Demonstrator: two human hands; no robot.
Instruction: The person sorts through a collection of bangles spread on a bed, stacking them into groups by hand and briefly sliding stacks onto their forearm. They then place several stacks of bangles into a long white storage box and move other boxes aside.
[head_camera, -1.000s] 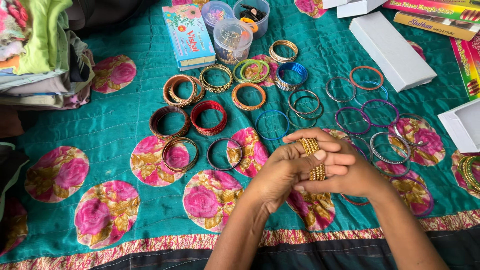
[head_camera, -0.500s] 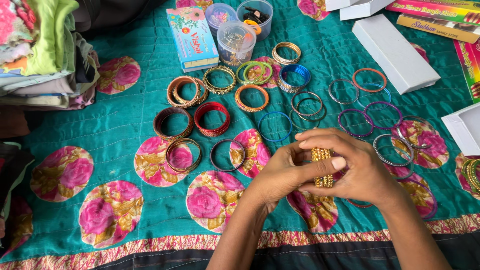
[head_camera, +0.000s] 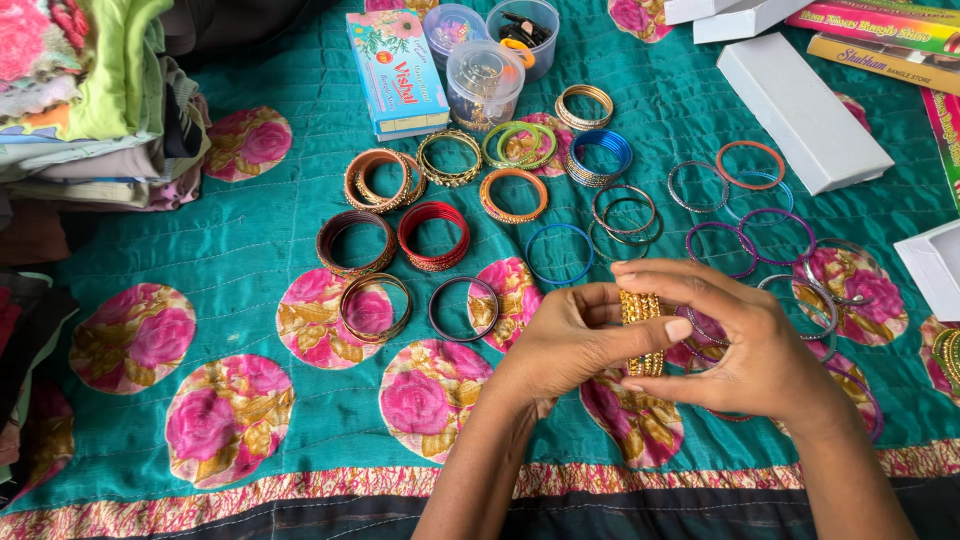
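Since before, we've turned the gold bangles (head_camera: 642, 332) upright; our left hand (head_camera: 568, 345) and right hand (head_camera: 745, 345) pinch them, red bangles (head_camera: 433, 235) at ten o'clock.

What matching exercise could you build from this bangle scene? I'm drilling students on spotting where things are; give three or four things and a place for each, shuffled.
Things:
1. gold bangles
2. red bangles
3. white box
4. folded clothes

Places:
A. piled at the cloth's far left edge
B. held between left hand and right hand
C. on the teal cloth, left of the hands, beside a brown set
D. lying flat at the upper right

Pairs: 1-B, 2-C, 3-D, 4-A
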